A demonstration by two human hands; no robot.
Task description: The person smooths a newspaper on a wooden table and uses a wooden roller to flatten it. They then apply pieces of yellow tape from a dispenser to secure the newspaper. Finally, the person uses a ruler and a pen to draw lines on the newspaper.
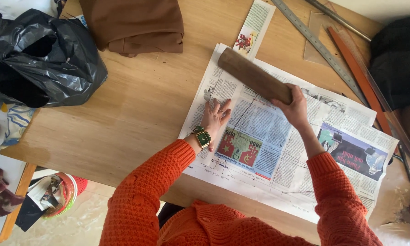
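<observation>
Wooden roller point(253, 75) in right hand's point(295, 109) grip.

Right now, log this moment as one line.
left hand: flat on newspaper | right hand: grips brown roll | table: black bag, rulers

Soft, even daylight fills the scene, bright but not harsh. It seems to come from the upper right, since the brown roll point(254, 75) throws a faint, diffuse shadow toward the lower left onto the newspaper point(278, 150). The black plastic bag point(50, 59) carries pale glossy highlights on its creases. The metal ruler point(321, 48) shows a mild sheen. Focus is sharp at the centre; the corners look slightly softer and stretched by the wide lens. The far right edge falls dim.
</observation>
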